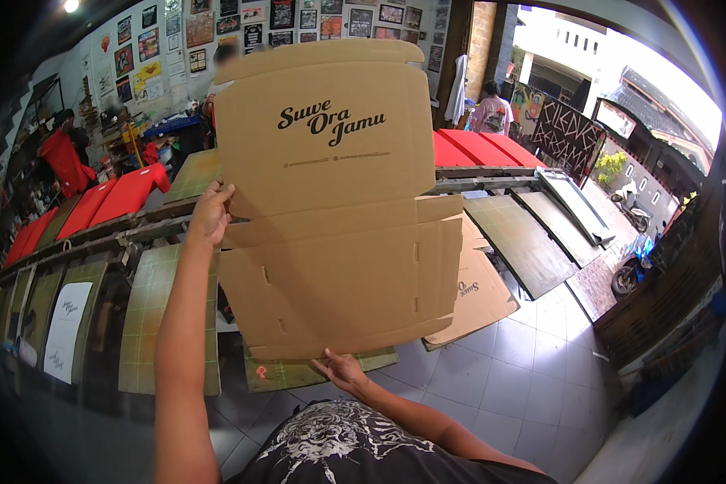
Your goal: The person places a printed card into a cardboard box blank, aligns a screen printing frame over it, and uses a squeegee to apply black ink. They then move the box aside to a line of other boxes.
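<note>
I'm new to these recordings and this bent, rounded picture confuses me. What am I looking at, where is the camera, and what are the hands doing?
There is no machine here: a person works with two bare hands. The single picture comes from a wide fisheye camera worn on the person's head, looking down and forward, which is why straight edges curve near the rim. The forearms enter from the bottom edge. The left hand grips the left edge of a large flat cardboard box blank, die-cut and unfolded, with dark printing. The right hand supports its bottom edge with open fingers. Behind the blank run long work tables with greenish gridded boards and red panels. More flat cardboard lies to the right above the tiled floor. Other people stand in the background.
</note>
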The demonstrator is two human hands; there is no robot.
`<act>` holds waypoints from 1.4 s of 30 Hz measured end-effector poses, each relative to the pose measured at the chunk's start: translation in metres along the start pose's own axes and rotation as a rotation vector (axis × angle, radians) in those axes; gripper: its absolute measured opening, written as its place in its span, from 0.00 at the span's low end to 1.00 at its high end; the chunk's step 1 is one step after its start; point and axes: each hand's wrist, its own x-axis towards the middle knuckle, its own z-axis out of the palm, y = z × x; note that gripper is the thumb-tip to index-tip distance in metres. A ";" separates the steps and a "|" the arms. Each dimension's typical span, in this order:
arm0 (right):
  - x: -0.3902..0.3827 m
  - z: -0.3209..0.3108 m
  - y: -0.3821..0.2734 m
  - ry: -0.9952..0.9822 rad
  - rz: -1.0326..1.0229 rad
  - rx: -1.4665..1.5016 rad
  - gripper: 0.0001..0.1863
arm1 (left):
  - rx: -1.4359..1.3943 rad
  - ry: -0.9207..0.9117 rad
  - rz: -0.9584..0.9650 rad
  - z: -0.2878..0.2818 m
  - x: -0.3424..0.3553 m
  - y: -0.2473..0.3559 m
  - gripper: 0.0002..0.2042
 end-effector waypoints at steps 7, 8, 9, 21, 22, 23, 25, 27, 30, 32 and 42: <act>0.002 -0.011 0.003 0.008 -0.006 0.026 0.04 | -0.021 -0.002 -0.012 0.003 0.002 -0.002 0.06; 0.002 -0.010 0.003 0.020 -0.001 0.027 0.04 | -0.015 -0.003 -0.010 0.004 0.001 -0.002 0.06; 0.002 -0.010 0.003 0.025 0.005 0.021 0.04 | -0.010 -0.005 -0.008 0.004 0.000 -0.001 0.06; -0.011 0.003 0.001 0.006 0.050 -0.041 0.06 | 0.003 0.010 -0.018 -0.002 -0.002 0.000 0.08; -0.009 -0.004 0.000 -0.005 0.038 -0.032 0.07 | -0.014 0.010 -0.016 0.005 -0.002 -0.002 0.08; -0.008 -0.011 0.000 -0.017 0.024 -0.023 0.07 | -0.015 0.010 -0.013 0.009 -0.003 -0.002 0.08; -0.008 -0.014 0.000 -0.006 0.039 -0.039 0.07 | -0.015 0.011 -0.007 0.012 -0.006 -0.001 0.08; -0.013 -0.006 -0.002 0.013 0.049 -0.047 0.06 | -0.011 0.008 -0.010 0.002 -0.006 -0.004 0.08; -0.018 0.004 -0.003 0.042 0.050 -0.041 0.05 | -0.024 0.021 0.002 0.001 -0.010 -0.004 0.08; -0.019 0.004 -0.005 0.053 0.045 -0.029 0.04 | -0.038 0.015 0.007 0.007 -0.011 -0.003 0.08; -0.020 0.004 -0.001 0.059 0.061 -0.026 0.06 | -0.034 0.038 -0.005 0.014 -0.019 0.008 0.07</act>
